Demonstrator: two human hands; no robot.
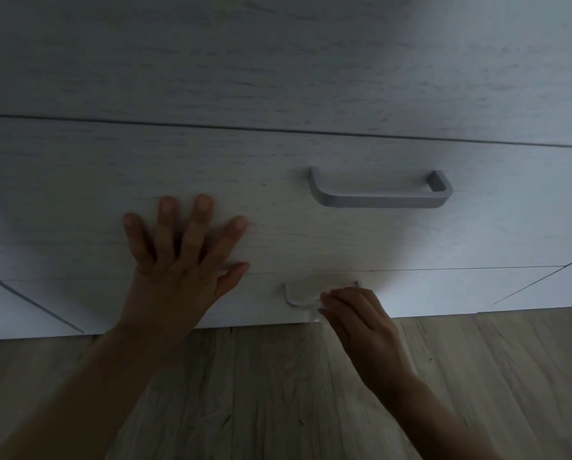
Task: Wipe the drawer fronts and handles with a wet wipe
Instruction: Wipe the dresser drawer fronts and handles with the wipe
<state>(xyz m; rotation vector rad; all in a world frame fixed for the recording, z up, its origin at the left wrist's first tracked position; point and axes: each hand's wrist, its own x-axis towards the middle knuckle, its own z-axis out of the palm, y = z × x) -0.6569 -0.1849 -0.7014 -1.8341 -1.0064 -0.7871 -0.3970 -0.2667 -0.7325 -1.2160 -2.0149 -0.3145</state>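
risk: the right hand [360, 323] holds the wet wipe [311, 291] against the lower handle [290, 297] of the bottom drawer front [443, 290]. any pull on that bar would likely slide the drawer out over the floor [278, 393]. the thin wipe could bunch or slip off the narrow bar, leaving its underside uncleaned. right fingers are curled, pinching the wipe at the handle. the left hand [178, 260] lies flat on the middle drawer front [78, 194], fingers spread straight, holding nothing; it may leave prints there. materials: matt, pale wood-grain fronts; grey squared u-shaped upper handle [380, 200], seemingly metal; plank-pattern floor. light is dim, so residue cannot be judged.
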